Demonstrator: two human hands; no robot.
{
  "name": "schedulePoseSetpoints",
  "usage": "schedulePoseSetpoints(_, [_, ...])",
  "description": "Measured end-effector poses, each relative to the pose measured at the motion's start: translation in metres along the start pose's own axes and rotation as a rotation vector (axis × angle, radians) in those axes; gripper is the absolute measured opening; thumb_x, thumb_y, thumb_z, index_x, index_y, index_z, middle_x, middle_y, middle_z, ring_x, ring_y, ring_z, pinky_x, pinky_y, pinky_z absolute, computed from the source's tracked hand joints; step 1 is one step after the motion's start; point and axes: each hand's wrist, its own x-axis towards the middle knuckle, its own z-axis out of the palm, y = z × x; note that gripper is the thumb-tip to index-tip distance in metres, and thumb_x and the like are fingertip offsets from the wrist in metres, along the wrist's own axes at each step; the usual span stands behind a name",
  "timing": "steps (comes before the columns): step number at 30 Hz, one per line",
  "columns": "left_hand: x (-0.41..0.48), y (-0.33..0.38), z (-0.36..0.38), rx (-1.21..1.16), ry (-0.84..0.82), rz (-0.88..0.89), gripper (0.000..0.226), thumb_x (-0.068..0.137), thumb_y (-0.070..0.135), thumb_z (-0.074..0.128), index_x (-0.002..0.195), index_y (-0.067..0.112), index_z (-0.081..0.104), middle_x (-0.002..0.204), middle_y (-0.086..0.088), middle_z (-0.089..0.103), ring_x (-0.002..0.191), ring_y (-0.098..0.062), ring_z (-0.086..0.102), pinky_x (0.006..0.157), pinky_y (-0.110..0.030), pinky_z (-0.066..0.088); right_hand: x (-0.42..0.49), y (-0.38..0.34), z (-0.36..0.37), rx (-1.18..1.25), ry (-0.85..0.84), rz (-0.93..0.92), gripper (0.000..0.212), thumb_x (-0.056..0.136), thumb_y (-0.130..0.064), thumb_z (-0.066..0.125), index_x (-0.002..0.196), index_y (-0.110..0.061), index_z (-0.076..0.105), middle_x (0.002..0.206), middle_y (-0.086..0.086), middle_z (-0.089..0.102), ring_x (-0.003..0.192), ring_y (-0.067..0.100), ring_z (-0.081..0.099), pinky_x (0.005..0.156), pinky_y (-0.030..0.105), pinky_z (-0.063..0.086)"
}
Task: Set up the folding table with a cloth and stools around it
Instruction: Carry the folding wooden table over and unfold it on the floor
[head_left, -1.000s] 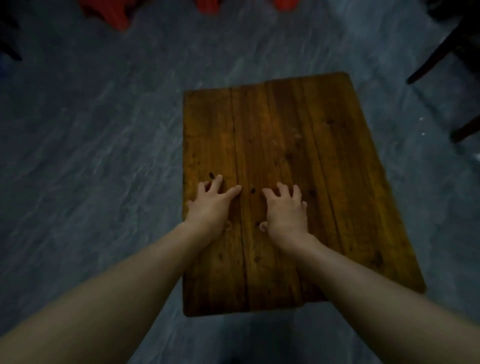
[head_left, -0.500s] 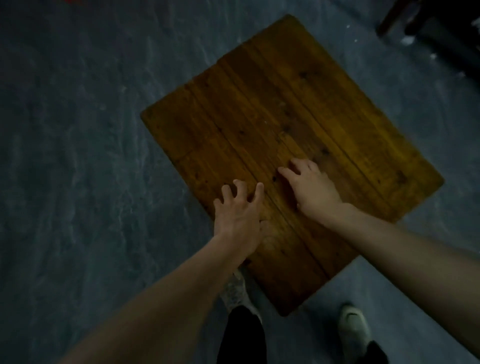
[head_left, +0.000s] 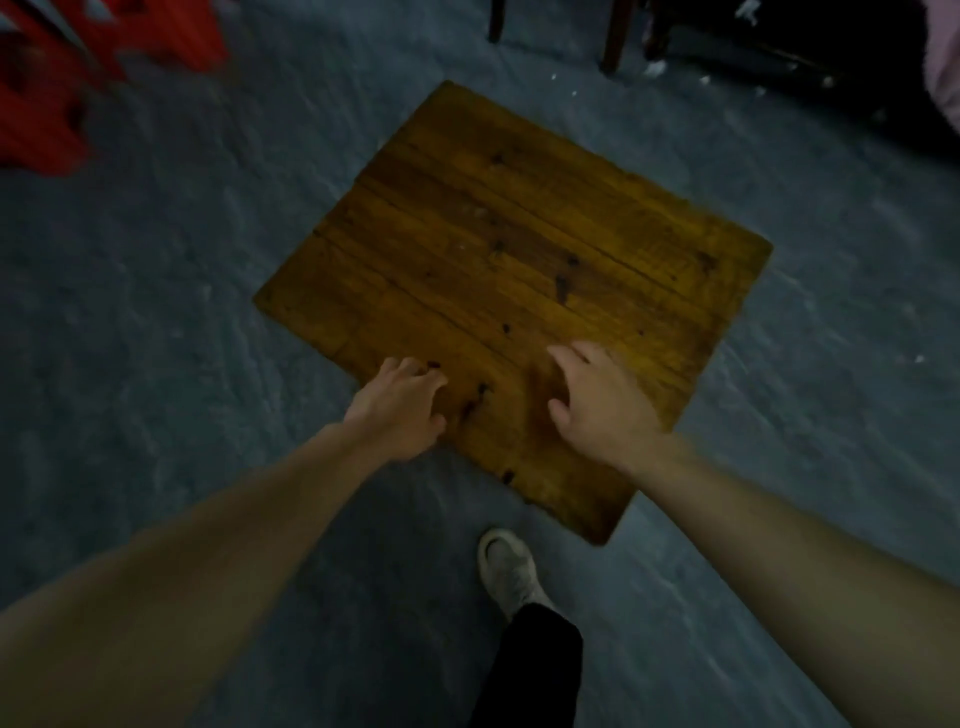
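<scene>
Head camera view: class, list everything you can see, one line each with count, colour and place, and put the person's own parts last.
folding table: one, amber-brown wooden top, centre, no cloth on it
stools: red, blurred, count unclear, top left corner
furniture legs: at least two, dark, top edge beyond the table
scraps: several, white, on the floor, top right
floor: grey-blue, all round the table
shoe: one, pale, bottom centre
trouser leg: one, black, bottom centre
left grip: one, fingers bent, on the table's near left edge
right grip: one, fingers spread, on the tabletop
</scene>
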Motion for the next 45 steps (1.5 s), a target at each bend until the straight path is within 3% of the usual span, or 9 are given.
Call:
schedulePoseSetpoints(5, [-0.048, -0.018, -0.017, 0.104, -0.060, -0.017, 0.060, 0.088, 0.043, 0.059, 0.142, 0.028, 0.039, 0.146, -0.003, 0.037, 0.134, -0.027, 0.029, 0.102, -0.047, 0.044, -0.077, -0.006, 0.004, 0.083, -0.018, 0.114, 0.064, 0.093, -0.029, 0.060, 0.150, -0.022, 0.032, 0.150, 0.007, 0.036, 0.136, 0.030, 0.034, 0.111, 0.044, 0.038])
schedulePoseSetpoints(11, [-0.027, -0.017, -0.032, 0.181, -0.003, 0.052, 0.067, 0.088, 0.044, 0.062, 0.145, 0.023, 0.034, 0.147, -0.005, 0.035, 0.135, -0.029, 0.028, 0.105, -0.045, 0.041, -0.084, -0.004, 0.023, 0.155, 0.128, 0.179, 0.062, 0.094, -0.031, 0.060, 0.149, -0.021, 0.035, 0.149, 0.007, 0.037, 0.136, 0.027, 0.035, 0.111, 0.039, 0.037])
schedulePoseSetpoints(14, [-0.009, -0.016, -0.031, 0.172, 0.023, 0.134, 0.073, 0.086, 0.045, 0.065, 0.147, 0.024, 0.031, 0.150, -0.004, 0.031, 0.137, -0.028, 0.027, 0.107, -0.043, 0.039, -0.076, -0.015, 0.046, 0.157, 0.105, 0.195, 0.064, 0.090, -0.028, 0.065, 0.148, -0.019, 0.038, 0.148, 0.008, 0.037, 0.136, 0.029, 0.035, 0.112, 0.040, 0.033])
schedulePoseSetpoints(19, [0.028, -0.043, -0.015, 0.306, -0.059, 0.257, 0.096, 0.080, 0.045, 0.074, 0.153, 0.031, 0.014, 0.162, 0.003, 0.000, 0.148, -0.024, 0.007, 0.113, -0.043, 0.034, -0.037, -0.046, 0.075, 0.133, 0.090, 0.168, 0.067, 0.088, -0.025, 0.069, 0.148, -0.025, 0.039, 0.155, 0.009, 0.030, 0.141, 0.031, 0.027, 0.114, 0.043, 0.031])
schedulePoseSetpoints(23, [0.055, -0.087, -0.004, 0.450, 0.009, 0.294, 0.117, 0.076, 0.042, 0.079, 0.151, 0.039, -0.011, 0.161, 0.001, -0.017, 0.149, -0.027, -0.004, 0.115, -0.042, 0.025, 0.006, -0.076, 0.098, 0.067, 0.017, 0.279, 0.100, 0.077, -0.042, 0.079, 0.153, -0.031, 0.016, 0.160, 0.008, 0.004, 0.147, 0.040, 0.004, 0.116, 0.059, 0.017])
schedulePoseSetpoints(26, [0.068, -0.110, -0.005, 0.500, 0.087, 0.341, 0.115, 0.082, 0.026, 0.074, 0.150, 0.038, -0.019, 0.161, -0.003, -0.017, 0.149, -0.029, -0.002, 0.117, -0.041, 0.020, 0.026, -0.093, 0.118, -0.012, -0.018, 0.401, 0.108, 0.075, -0.031, 0.083, 0.150, -0.027, 0.006, 0.157, 0.016, -0.007, 0.144, 0.051, -0.006, 0.110, 0.073, 0.010])
schedulePoseSetpoints(30, [0.075, -0.115, -0.003, 0.603, 0.137, 0.397, 0.113, 0.084, 0.016, 0.070, 0.151, 0.031, -0.020, 0.160, -0.013, -0.014, 0.146, -0.035, 0.001, 0.118, -0.044, 0.017, 0.031, -0.102, 0.131, -0.134, 0.056, 0.464, 0.095, 0.086, -0.008, 0.066, 0.156, -0.019, 0.003, 0.160, 0.025, 0.002, 0.143, 0.058, 0.000, 0.106, 0.077, 0.017])
schedulePoseSetpoints(35, [0.074, -0.113, 0.006, 0.641, 0.175, 0.389, 0.113, 0.083, 0.018, 0.071, 0.152, 0.025, -0.018, 0.159, -0.018, -0.010, 0.145, -0.039, 0.007, 0.117, -0.048, 0.021, 0.032, -0.103, 0.128, -0.164, 0.028, 0.455, 0.107, 0.085, -0.010, 0.069, 0.155, -0.016, -0.012, 0.159, 0.024, -0.004, 0.143, 0.057, -0.003, 0.108, 0.075, 0.018])
schedulePoseSetpoints(45, [0.051, -0.101, 0.008, 0.580, 0.198, 0.341, 0.115, 0.078, 0.016, 0.077, 0.153, 0.028, -0.010, 0.159, -0.014, -0.004, 0.144, -0.035, 0.011, 0.117, -0.043, 0.022, 0.012, -0.101, 0.132, -0.185, 0.067, 0.433, 0.107, 0.084, -0.006, 0.070, 0.156, -0.018, -0.008, 0.160, 0.022, -0.002, 0.144, 0.055, -0.002, 0.109, 0.074, 0.017])
